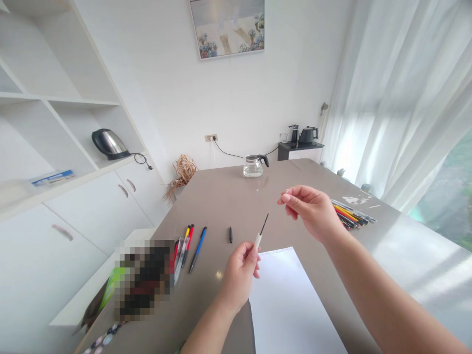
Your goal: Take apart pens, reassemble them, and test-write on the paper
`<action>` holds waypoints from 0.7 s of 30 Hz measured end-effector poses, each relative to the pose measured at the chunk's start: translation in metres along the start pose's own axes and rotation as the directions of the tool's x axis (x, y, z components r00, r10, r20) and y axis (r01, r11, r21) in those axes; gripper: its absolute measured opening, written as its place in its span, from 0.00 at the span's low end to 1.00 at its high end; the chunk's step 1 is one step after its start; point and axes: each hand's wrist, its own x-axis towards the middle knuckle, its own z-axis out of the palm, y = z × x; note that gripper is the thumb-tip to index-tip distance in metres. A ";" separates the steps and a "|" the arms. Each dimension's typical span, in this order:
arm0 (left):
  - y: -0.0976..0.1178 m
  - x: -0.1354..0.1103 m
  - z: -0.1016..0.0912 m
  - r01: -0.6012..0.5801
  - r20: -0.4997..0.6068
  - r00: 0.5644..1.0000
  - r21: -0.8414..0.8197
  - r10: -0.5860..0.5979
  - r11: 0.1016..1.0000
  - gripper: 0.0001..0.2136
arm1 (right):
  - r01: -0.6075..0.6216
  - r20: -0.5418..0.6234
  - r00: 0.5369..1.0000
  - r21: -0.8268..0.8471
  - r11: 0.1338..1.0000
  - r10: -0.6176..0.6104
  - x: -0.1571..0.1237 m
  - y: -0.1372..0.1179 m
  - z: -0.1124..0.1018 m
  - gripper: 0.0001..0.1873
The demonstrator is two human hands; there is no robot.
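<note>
- Grasping a white pen barrel (257,241) in the fingers of the left hand (239,270), tilted slightly right, with a thin dark refill (264,223) out of its upper end.
- Pinching a tiny shiny piece (286,192), too small to identify, in the fingers of the right hand (311,206), above and right of the refill.
- Lying on the table (210,196) left of the left fingers: a short black pen piece (230,234), then a blue pen (198,250).
- Spread below the right fingers: white paper (291,300).
- Bunched right of the right fingers: pencils (350,216).
</note>
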 end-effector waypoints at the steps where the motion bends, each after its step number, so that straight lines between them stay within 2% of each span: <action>1: -0.001 0.000 0.001 0.003 0.001 1.000 0.006 -0.003 1.000 0.12 | -0.027 0.027 0.999 -0.022 0.999 0.027 0.000 0.001 0.000 0.13; 5: -0.003 0.002 0.001 0.012 -0.004 1.000 0.009 -0.012 1.000 0.12 | -0.081 0.097 0.992 -0.031 0.996 0.084 0.000 0.007 0.001 0.15; 21: -0.003 0.001 0.002 0.001 -0.012 1.000 0.002 -0.001 1.000 0.12 | -0.095 0.114 0.989 -0.042 0.995 0.099 -0.002 0.009 0.005 0.17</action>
